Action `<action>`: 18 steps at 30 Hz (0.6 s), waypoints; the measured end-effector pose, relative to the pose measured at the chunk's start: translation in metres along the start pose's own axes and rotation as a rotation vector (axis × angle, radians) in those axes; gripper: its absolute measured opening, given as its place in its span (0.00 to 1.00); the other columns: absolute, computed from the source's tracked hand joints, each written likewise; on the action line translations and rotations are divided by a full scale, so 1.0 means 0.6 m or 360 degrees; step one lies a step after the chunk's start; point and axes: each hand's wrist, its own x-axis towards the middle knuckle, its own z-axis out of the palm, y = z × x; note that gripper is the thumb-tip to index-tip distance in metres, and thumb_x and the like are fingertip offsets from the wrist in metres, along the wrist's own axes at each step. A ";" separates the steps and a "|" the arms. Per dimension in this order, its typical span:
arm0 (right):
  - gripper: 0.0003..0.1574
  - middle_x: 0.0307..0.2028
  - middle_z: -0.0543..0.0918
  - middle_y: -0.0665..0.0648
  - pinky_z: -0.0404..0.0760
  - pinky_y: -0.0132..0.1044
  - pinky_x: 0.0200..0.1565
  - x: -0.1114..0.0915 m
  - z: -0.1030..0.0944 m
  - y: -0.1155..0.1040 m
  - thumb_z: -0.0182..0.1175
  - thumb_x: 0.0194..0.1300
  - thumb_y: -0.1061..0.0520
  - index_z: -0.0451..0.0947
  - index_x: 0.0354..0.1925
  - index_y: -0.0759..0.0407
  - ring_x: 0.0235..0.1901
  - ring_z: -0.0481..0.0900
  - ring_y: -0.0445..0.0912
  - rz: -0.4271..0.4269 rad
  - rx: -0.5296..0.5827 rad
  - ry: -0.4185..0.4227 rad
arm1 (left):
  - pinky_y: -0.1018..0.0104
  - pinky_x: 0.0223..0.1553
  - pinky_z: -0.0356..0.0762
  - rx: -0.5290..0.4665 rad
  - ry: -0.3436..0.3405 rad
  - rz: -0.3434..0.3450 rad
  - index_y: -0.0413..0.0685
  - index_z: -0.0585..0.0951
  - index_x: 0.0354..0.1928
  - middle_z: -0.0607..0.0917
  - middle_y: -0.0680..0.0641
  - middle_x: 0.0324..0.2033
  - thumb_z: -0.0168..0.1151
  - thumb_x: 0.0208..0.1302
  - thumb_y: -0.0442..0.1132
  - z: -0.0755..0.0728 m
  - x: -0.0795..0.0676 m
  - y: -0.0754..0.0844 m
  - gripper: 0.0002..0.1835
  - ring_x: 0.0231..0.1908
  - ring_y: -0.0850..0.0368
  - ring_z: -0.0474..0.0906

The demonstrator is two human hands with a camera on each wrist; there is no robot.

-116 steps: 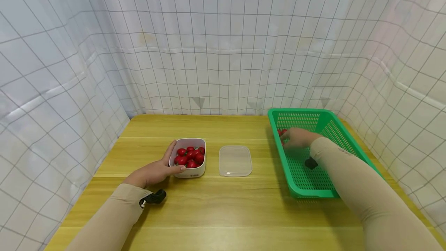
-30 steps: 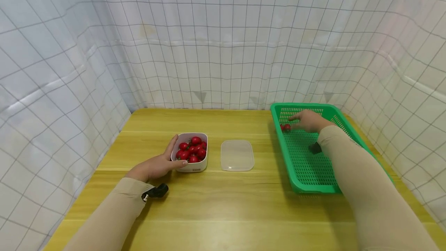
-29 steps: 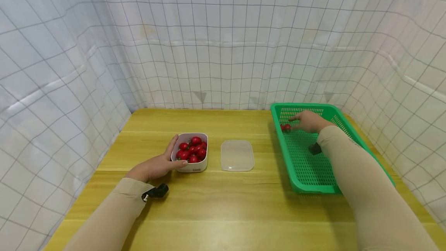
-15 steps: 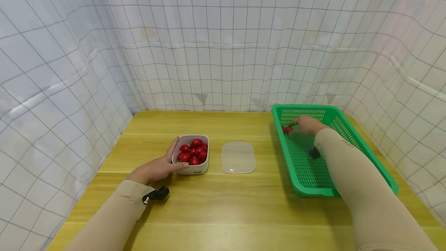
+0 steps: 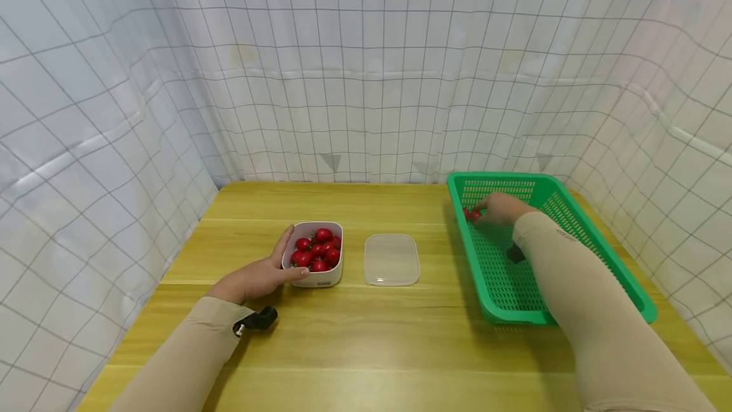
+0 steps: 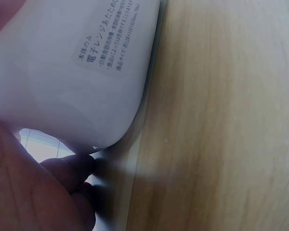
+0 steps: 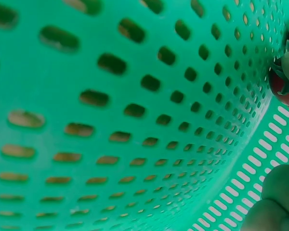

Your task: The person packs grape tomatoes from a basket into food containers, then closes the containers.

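Note:
My left hand [image 5: 255, 277] holds the near left corner of a white plastic food container [image 5: 320, 280], thumb along the front and fingers on the left side. Inside it are several red cherry tomatoes [image 5: 318, 250] with green stems. In the left wrist view the container's printed wall [image 6: 62, 91] stands on the wood. My right hand [image 5: 501, 208] reaches into a green plastic basket [image 5: 480, 297] and pinches a cherry tomato [image 5: 476, 215] by its left wall. Another cherry tomato [image 5: 466, 212] lies next to it. In the right wrist view, fingers [image 7: 274, 192] curl below the gripped tomato [image 7: 283, 91].
A clear, flat square lid [image 5: 391, 260] lies on the wooden table [image 5: 366, 336] between container and basket. White grid-patterned curtains [image 5: 366, 81] close off the back and both sides. A dark wrist camera [image 5: 260, 319] sits under the left sleeve.
Earlier a tomato was added to the container's heap as the right hand left and came back to the basket. In the last second its fingers closed on a tomato. The left hand stayed put.

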 end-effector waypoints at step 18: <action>0.31 0.64 0.81 0.72 0.80 0.61 0.61 0.003 0.000 0.000 0.61 0.71 0.53 0.78 0.67 0.66 0.66 0.76 0.70 0.0064 0.0041 -0.0039 | 0.27 0.77 0.48 -0.0027 -0.0002 0.0008 0.64 0.21 0.82 0.41 0.32 0.84 0.61 0.69 0.68 0.001 0.001 -0.003 0.64 0.81 0.24 0.44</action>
